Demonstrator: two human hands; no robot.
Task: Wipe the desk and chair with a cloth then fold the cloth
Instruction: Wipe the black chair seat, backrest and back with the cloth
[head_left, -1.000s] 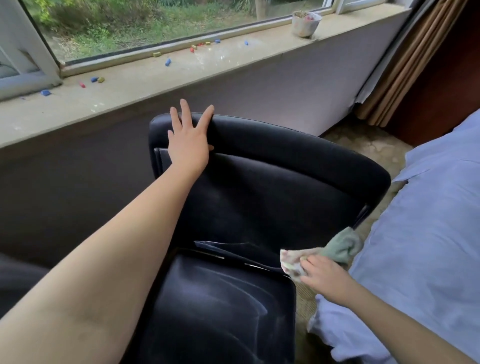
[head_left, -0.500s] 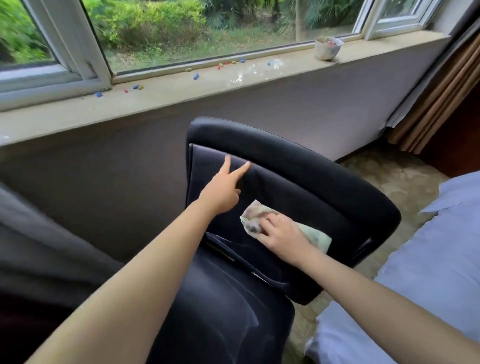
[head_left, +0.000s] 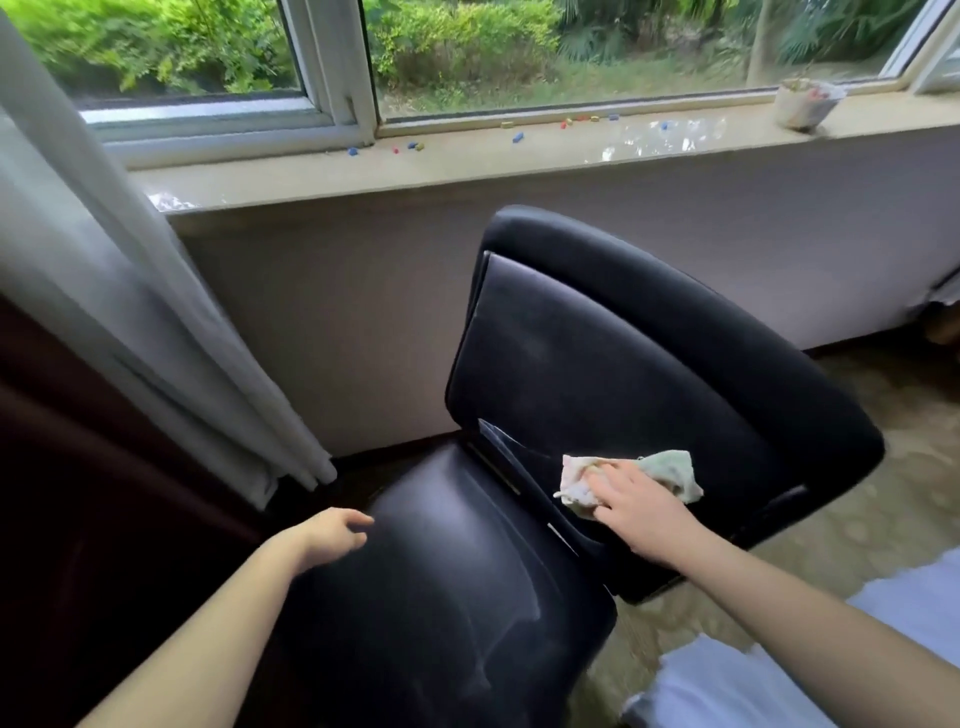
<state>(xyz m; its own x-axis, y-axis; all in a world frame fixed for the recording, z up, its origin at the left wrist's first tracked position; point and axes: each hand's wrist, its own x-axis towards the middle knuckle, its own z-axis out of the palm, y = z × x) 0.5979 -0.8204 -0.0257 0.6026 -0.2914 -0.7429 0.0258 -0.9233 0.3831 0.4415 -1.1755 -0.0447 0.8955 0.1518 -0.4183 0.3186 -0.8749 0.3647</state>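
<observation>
Head view: the right hand holds a crumpled pale cloth, fingers bent over it, pressing it against the lower backrest of the black chair, just above the seat. The left hand hangs at the seat's left edge, fingers loosely curled, holding nothing. Behind, small coloured bits and a cup lie on the windowsill; a grey curtain hangs at left

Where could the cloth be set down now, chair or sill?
The chair seat is bare between the left hand at its left edge and the right hand holding the cloth on the lower backrest. The front strip of the windowsill is mostly bare; its back edge is crowded with coloured bits and a cup.
</observation>
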